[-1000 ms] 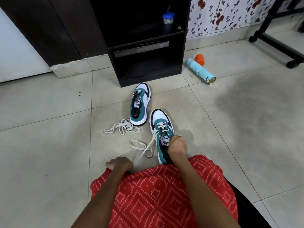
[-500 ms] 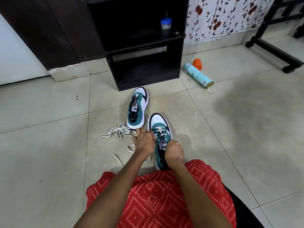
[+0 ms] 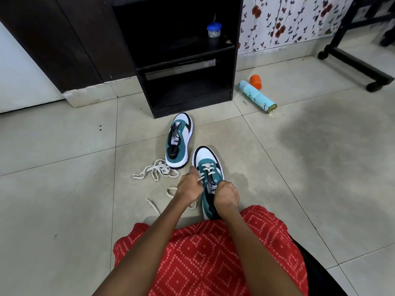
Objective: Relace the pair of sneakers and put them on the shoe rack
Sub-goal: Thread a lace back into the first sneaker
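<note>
Head view. A: Which step is running?

B: Relacing, first shoe, early on. The near sneaker [image 3: 210, 180] is carrying only a couple of crossings of its lace [image 3: 206, 167], up by the toe. Left hand [image 3: 189, 189] is pinching the lace beside an eyelet; right hand [image 3: 226, 193] is gripping the tongue, fingers curled, steadying the shoe on the floor [image 3: 64, 189].

A: Next move?

B: I'm guessing: feeding the lace through that eyelet, drawing slack from the tail lying beside the shoe, then crossing over. Fiddly work, needing the tongue kept flat.

A: Orientation?

B: Long axis is running away from the person, toe pointing toward the shoe rack [image 3: 181, 60] and leaning slightly left, heel at the knees. Far sneaker [image 3: 179, 142] is sitting unlaced just before the rack, toe likewise toward it — its loose lace [image 3: 154, 170] is lying bunched at the heel.
</note>
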